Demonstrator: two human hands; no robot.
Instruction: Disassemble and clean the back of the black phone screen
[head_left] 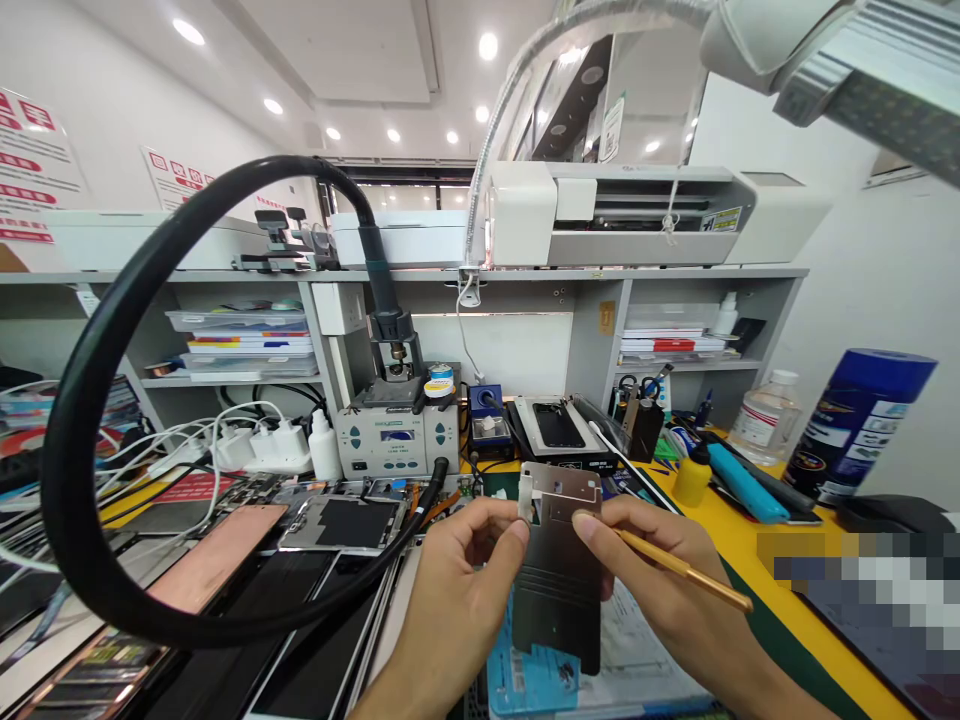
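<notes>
A thin dark metal phone plate (559, 570), upright and tilted, is held up in front of me between both hands. Its upper edge has cut-outs and small holes. My left hand (476, 560) is closed, thumb and fingers pinching the plate's upper left edge beside a small whitish strip (526, 497). My right hand (667, 550) is closed on the plate's right edge, its thumb pressed on the front. In the same hand lies a slim gold-coloured tool (690, 572), its rear end pointing right; its tip is hidden. Below the plate lies a light blue packet (544, 685).
A thick black hose (71, 400) arches across the left side from a hot-air station (397, 438). Phone and tablet parts (225, 545) cover the left bench. A blue spray can (859, 425), clear bottle (766, 415) and yellow bottle (691, 478) stand right. A lamp (862, 75) hangs overhead.
</notes>
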